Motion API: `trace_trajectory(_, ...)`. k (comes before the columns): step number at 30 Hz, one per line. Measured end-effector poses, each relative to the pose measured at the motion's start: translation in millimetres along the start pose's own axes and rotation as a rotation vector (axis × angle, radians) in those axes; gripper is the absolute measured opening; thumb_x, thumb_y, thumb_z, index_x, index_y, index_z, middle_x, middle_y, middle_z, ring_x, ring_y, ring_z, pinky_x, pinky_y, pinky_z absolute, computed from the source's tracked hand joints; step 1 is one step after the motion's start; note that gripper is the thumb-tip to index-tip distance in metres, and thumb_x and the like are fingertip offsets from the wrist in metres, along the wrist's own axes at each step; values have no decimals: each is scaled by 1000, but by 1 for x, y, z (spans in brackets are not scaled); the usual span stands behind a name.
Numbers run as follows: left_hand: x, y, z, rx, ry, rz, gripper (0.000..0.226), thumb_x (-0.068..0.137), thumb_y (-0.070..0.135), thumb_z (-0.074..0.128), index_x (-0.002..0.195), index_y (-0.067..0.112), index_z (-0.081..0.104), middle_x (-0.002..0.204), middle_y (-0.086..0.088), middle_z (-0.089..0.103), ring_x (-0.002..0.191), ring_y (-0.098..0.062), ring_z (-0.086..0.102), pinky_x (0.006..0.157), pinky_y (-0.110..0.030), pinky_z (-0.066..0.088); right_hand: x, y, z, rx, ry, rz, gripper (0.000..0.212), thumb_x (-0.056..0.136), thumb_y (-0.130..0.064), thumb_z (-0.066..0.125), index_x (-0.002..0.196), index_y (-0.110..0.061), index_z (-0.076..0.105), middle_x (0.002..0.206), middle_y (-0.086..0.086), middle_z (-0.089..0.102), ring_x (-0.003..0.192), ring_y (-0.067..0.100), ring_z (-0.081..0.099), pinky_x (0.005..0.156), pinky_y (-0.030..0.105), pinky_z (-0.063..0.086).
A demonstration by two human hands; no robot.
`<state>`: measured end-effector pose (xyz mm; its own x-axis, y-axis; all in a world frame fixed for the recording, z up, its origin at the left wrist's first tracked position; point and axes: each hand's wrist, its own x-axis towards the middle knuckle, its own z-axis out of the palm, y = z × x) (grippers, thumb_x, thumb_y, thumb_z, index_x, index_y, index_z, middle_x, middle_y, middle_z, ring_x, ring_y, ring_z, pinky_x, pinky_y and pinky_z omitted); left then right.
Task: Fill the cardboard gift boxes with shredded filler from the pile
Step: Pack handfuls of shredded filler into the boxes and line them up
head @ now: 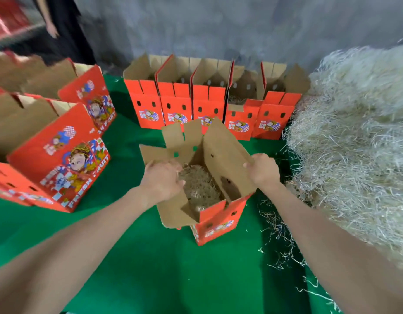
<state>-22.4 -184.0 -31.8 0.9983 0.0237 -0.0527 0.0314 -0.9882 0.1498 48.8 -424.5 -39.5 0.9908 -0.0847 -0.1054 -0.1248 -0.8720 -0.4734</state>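
at the frame's centre the right hand [261, 171] pinches the right flap [225, 155] of the open box [218, 223] and should hold it wide while the left hand [162, 180], its grasp unclear, tamps the filler [200, 186] down evenly before taking more from the pile [354, 132] at right.

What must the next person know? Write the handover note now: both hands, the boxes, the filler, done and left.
Left hand: at the mouth of the front box, over the filler inside; grip unclear.
Right hand: grips that box's right flap.
Pile: on the right of the green cloth.
Done: front box holds some filler; one box in the back row shows filler, the others cannot be seen into.
Left: probably top up the front box; check the back row and the larger boxes on the left.
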Motion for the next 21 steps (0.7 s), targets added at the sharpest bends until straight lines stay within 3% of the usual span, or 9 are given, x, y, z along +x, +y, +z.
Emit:
trace_trajectory(2,-1,-6,4,-72,125,-87,58,85,35,59,138,21,39,152,-7,22,141,-24,17,113,-44,11,-5,-3,8,152,-13,-19,20,88,-24,55,89,-5,61,93,16,65,89,32,61,70,31,46)
trace_trajectory(4,-4,-7,10,-243,232,-213,75,82,29,65,144,19,25,156,-7,3,143,-27,1,113,-48,11,-12,-4,12,363,-126,-22,21,85,-27,60,102,-14,62,104,8,67,89,24,61,73,28,49)
trace_trajectory(5,-4,-7,13,-351,243,-302,82,81,27,67,147,17,18,156,-7,-1,143,-28,-1,113,-49,15,-17,-5,11,456,-222,-3,35,84,-28,62,118,-21,57,112,2,64,92,20,61,74,29,50)
trace_trajectory(8,-2,-2,18,-794,182,-579,86,83,18,65,148,10,9,151,-12,20,136,-30,26,104,-38,32,-34,-6,11,432,-504,17,76,84,-39,63,143,-46,16,125,-8,50,103,22,57,69,33,54)
trace_trajectory(10,0,0,19,-1036,205,-675,61,84,12,61,139,9,35,127,-11,52,109,-28,53,84,-30,45,-43,-8,14,359,-597,16,77,86,-47,57,143,-50,4,133,-5,49,99,23,60,75,38,55)
trace_trajectory(12,-1,9,17,-1144,180,-588,33,81,6,59,114,11,61,99,-4,66,86,-22,60,65,-24,47,-47,-10,17,429,-652,38,73,89,-48,52,143,-50,3,140,-4,45,94,21,62,84,45,53)
trace_trajectory(13,-3,16,16,-1214,121,-510,33,81,4,60,112,15,64,97,-1,68,86,-18,61,66,-23,47,-48,-12,18,486,-685,63,72,90,-46,53,143,-51,4,141,-4,43,95,23,63,79,46,55)
trace_trajectory(17,-14,50,25,-1206,-146,-312,74,82,12,62,144,34,28,140,4,43,121,-13,48,100,-28,40,-45,-18,18,536,-735,76,65,92,-36,54,139,-54,13,129,7,53,83,36,68,64,43,58)
trace_trajectory(21,-11,55,33,-1012,-132,-250,76,87,23,59,146,43,14,156,0,17,139,-15,26,114,-34,25,-36,-14,23,659,-770,51,51,88,-25,62,123,-51,36,101,1,67,76,30,70,66,43,58)
